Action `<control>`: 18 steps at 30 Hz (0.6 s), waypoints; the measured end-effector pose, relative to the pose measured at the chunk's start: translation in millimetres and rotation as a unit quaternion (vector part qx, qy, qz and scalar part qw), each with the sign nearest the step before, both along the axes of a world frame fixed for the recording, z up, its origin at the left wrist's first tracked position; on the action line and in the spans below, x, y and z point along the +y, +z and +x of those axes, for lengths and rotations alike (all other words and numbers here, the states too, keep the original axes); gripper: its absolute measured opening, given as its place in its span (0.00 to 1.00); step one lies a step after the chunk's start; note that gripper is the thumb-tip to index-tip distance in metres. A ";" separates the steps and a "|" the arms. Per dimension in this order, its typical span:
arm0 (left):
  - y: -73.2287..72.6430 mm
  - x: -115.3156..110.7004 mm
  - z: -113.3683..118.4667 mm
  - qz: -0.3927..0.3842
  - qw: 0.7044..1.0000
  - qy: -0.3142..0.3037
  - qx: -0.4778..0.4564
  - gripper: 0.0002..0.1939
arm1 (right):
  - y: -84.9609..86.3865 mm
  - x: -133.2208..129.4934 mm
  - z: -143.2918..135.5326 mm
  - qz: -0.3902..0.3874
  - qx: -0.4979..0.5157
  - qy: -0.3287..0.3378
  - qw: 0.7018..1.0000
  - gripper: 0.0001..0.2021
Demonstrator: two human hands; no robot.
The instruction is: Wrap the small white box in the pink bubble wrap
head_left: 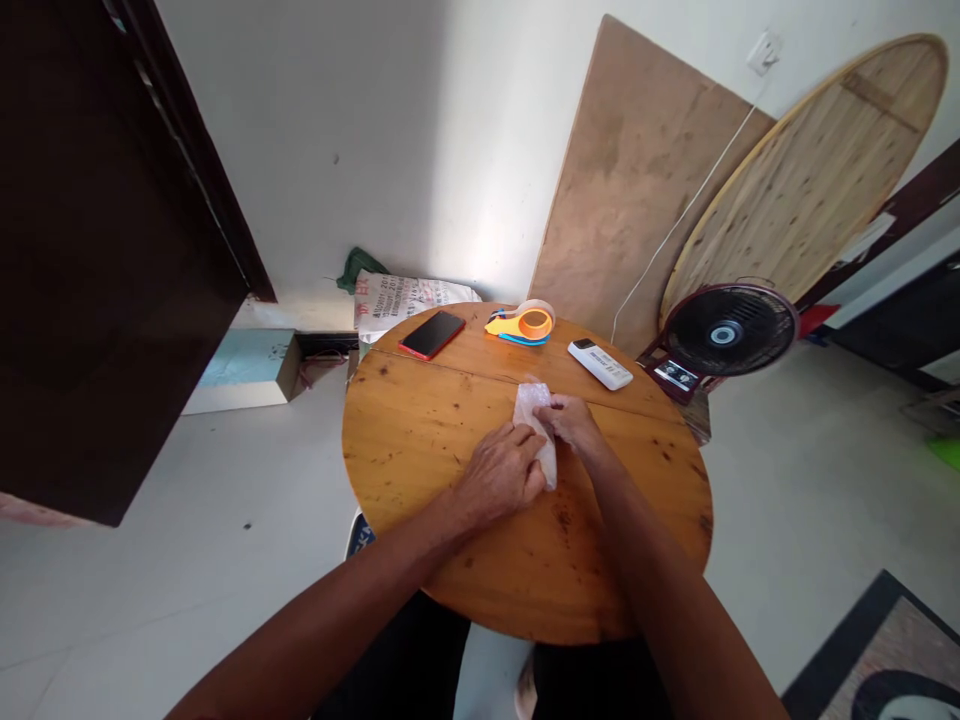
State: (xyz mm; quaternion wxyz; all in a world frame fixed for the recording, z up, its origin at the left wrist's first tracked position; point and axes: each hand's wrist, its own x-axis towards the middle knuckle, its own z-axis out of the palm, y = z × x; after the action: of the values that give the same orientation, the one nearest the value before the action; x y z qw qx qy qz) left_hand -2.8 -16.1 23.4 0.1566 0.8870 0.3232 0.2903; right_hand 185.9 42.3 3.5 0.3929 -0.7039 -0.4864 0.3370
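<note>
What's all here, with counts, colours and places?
table: 1, brown, centre
wrap: 1, whitish, on table
phone: 1, black-red, table's far left
tape dispenser: 1, orange, table's far edge
handheld device: 1, white, table's far right
fan: 1, dark red, beside table
boards: 2, brown and pale, against wall
socket: 1, white, wall
door: 1, dark brown, left
box: 1, pale blue, floor left
sack: 1, white, behind table
left hand: 1, bare, on wrap
right hand: 1, bare, on wrap

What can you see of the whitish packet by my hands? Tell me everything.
The packet is narrow and elongated, whitish and crinkled, like translucent plastic or bubble wrap. It lies on the wooden table, pointing away from you. Your left hand rests across its middle; your right hand touches its right edge. Any contents can't be made out.
</note>
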 end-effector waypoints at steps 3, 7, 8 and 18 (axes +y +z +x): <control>1.4 1.0 -0.4 0.008 1.000 -0.002 0.002 0.15 | -1.6 1.1 1.5 0.000 -0.017 0.000 1.000 0.06; 0.8 2.5 0.1 -0.006 1.000 -0.029 -0.005 0.17 | -0.3 3.2 2.5 0.000 -0.023 0.006 1.000 0.06; 0.4 2.5 0.3 -0.016 0.999 -0.030 -0.007 0.18 | 0.3 3.6 2.3 0.001 -0.022 0.007 1.000 0.06; -6.4 6.8 3.2 -0.101 0.993 -0.004 -0.068 0.19 | 24.6 -21.9 -10.2 0.098 0.045 0.015 0.994 0.15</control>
State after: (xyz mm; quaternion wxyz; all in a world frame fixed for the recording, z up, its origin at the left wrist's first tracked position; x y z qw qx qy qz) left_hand 0.4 -9.3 17.0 0.2682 0.8461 0.3360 0.3150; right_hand 175.7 20.4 28.1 0.4767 -0.6388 -0.5090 0.3250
